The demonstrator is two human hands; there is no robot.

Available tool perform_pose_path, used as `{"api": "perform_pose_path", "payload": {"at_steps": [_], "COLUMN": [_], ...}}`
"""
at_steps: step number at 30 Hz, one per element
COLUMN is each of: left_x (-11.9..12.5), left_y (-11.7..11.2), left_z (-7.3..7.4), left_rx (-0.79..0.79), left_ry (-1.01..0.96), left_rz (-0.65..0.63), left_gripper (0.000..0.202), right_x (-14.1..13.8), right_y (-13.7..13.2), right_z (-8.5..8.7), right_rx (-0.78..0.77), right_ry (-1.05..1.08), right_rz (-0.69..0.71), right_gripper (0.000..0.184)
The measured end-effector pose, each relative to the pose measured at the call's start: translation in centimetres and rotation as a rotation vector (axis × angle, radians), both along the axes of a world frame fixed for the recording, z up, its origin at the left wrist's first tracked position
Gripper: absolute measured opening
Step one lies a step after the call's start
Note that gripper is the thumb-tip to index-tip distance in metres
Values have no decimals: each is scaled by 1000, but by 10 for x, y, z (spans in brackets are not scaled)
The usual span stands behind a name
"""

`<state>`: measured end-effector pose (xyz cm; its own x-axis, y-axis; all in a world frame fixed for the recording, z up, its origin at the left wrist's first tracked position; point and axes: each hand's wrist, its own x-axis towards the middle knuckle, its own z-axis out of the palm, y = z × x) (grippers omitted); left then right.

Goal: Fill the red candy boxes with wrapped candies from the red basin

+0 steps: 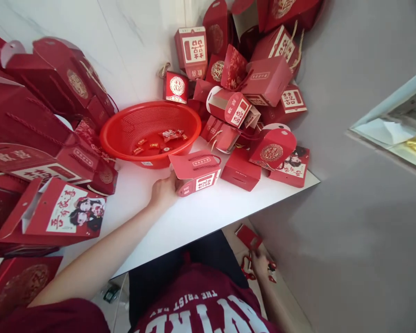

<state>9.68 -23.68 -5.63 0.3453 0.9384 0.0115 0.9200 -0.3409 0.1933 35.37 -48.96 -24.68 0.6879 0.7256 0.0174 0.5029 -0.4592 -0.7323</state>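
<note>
My left hand [164, 188] is closed on the left end of a red gift box [198, 172] with a cord handle and a white label; its fingers are partly hidden behind the box. This box rests on the white table in front of a red plastic basket [150, 162], which holds several small red packets [154, 145]. Low on the right, below the table edge, my right hand [260, 262] reaches down with bent fingers. A flat red box piece [248, 237] lies by its fingertips, and red-and-white packets [272, 272] are beside it. What it grips is too small to make out.
Red gift boxes [268, 81] are heaped at the back right, against the grey wall [360, 217]. More boxes and bags [78, 210] crowd the left side. The white table [180, 226] ends just before my body. A window-like opening [398, 125] shows at far right.
</note>
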Motion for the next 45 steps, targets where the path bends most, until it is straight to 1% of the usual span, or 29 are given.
{"api": "perform_pose_path", "payload": {"at_steps": [1, 2, 3, 5, 7, 9, 10, 11, 13, 16, 20, 23, 27, 30, 36, 45], "left_x": [0, 0, 0, 1, 0, -1, -2, -4, -6, -8, -8, -7, -6, -4, -2, -2], "left_y": [0, 0, -1, 0, -1, -1, -1, -1, 0, 3, 6, 6, 5, 5, 5, 7], "left_z": [0, 1, 1, 1, 1, 0, -1, -1, -2, -5, -10, -12, -10, -8, -8, -13], "left_rx": [4, 5, 2, -4, 3, 13, 17, 18, 16, 10, 10, 5, -27, -51, -35, -16], "left_ry": [-2, -6, -10, -18, -28, -30, -27, -21, -5, 1, -9, -8, -19, -35, -56, -63], "left_rz": [-9, -14, -16, -17, -27, -54, -69, -83, -105, -136, -176, -170, -167, -156, -169, -201], "left_gripper": [39, 40, 41, 43, 44, 43, 43, 43, 43, 45, 49, 50, 47, 49, 45, 34], "right_x": [9, 19, 29, 46, 54, 53, 50, 45, 35, 27, 29, 31, 29, 30, 38, 42], "right_y": [14, 28, 43, 76, 110, 143, 157, 170, 188, 198, 199, 199, 198, 198, 201, 201], "right_z": [6, 15, 28, 59, 92, 119, 129, 136, 144, 144, 138, 135, 134, 132, 128, 128], "right_rx": [74, 157, 242, 393, 506, 566, 578, 587, 589, 581, 582, 552, 519, 488, 420, 398], "right_ry": [-28, -63, -99, -163, -193, -181, -159, -132, -82, -54, -103, -142, -157, -173, -208, -202], "right_rz": [-32, -65, -90, -121, -123, -73, -39, -15, 27, 26, -130, -169, -166, -135, -58, -40], "right_gripper": [32, 36, 37, 35, 36, 37, 40, 43, 49, 53, 56, 58, 60, 61, 60, 55]}}
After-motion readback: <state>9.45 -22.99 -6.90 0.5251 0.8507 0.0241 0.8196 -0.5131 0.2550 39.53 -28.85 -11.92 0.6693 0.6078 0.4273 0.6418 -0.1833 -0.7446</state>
